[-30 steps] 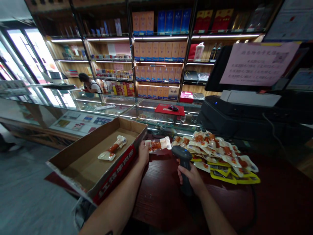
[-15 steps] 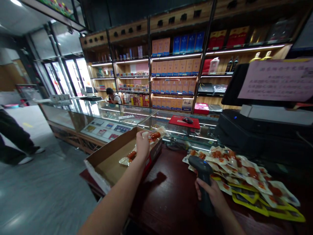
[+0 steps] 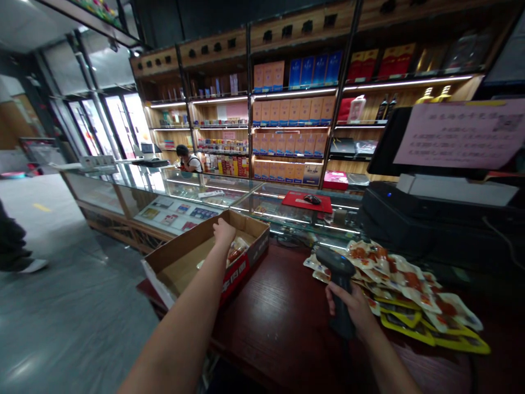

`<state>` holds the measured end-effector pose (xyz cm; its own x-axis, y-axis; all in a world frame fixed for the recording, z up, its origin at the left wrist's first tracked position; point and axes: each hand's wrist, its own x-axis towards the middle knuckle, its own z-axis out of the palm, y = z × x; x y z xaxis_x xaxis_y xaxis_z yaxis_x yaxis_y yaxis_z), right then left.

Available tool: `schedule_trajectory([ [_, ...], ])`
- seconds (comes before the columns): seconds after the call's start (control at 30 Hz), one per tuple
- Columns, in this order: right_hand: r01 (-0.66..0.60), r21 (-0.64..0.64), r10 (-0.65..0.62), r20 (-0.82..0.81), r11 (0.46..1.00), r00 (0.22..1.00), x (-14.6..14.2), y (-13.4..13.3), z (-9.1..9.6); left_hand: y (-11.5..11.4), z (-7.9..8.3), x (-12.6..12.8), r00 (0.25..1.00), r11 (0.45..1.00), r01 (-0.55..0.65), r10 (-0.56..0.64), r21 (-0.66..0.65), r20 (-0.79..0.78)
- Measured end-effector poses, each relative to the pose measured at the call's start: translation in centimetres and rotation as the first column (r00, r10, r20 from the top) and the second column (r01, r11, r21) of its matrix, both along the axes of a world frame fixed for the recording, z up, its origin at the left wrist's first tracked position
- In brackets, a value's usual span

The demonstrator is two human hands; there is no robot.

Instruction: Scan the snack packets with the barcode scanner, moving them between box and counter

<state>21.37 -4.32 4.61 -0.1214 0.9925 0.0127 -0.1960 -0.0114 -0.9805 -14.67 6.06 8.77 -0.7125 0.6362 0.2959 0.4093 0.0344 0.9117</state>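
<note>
My left hand [image 3: 224,232] is over the open cardboard box [image 3: 176,261], its fingers curled closed. What they hold, if anything, is hidden. Beside that wrist, inside the box, lies a clear-wrapped packet of reddish-brown food [image 3: 237,249]; the forearm covers part of the box's contents. My right hand [image 3: 351,304] is wrapped round the grip of a dark handheld barcode scanner [image 3: 337,265], whose head points up and to the left. Right of the scanner is a heap of similar food packets [image 3: 410,279], with yellow-edged packets [image 3: 410,324] under its near side.
The box and heap rest on a dark red-brown table [image 3: 270,312]. Behind it runs a glass display counter [image 3: 241,192] bearing a mouse [image 3: 312,200] on a red mat [image 3: 289,201]. A monitor with a pink sheet [image 3: 459,134] stands right. Another person [image 3: 190,160] sits behind the counter.
My left hand has moved left and into the box; the packet it held now shows beside the wrist inside the box. The right hand keeps hold of the scanner, nearly unmoved.
</note>
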Motion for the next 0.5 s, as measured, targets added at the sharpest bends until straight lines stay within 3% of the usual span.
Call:
schedule_trajectory([
  [0.07, 0.015, 0.012, -0.015, -0.019, 1.0, 1.0, 0.4, -0.1, -0.1, -0.3, 1.2, 1.6, 0.992, 0.993, -0.077, 0.068, -0.088, -0.105],
  [0.13, 0.027, 0.015, -0.026, -0.026, 1.0, 0.999, 0.8, -0.2, -0.2, -0.6, 2.2, 3.7, 0.971, 0.992, -0.073, 0.049, -0.098, -0.233],
  [0.23, 0.056, 0.005, -0.055, -0.024, 0.998, 0.998, 1.5, -0.4, -0.6, -0.5, 2.1, 7.3, 0.92, 0.992, 0.127, -0.12, -0.007, -0.374],
  [0.37, 0.149, 0.034, -0.147, -0.035, 0.988, 0.988, 2.2, -0.8, -1.4, 0.0, -1.4, 12.5, 0.852, 0.907, 0.421, -0.398, -0.005, -0.341],
  [0.5, 0.236, 0.061, -0.231, -0.077, 0.97, 0.97, 2.6, -1.0, -2.5, -0.1, -6.0, 17.6, 0.793, 0.806, 0.575, -0.592, -0.144, -0.147],
])
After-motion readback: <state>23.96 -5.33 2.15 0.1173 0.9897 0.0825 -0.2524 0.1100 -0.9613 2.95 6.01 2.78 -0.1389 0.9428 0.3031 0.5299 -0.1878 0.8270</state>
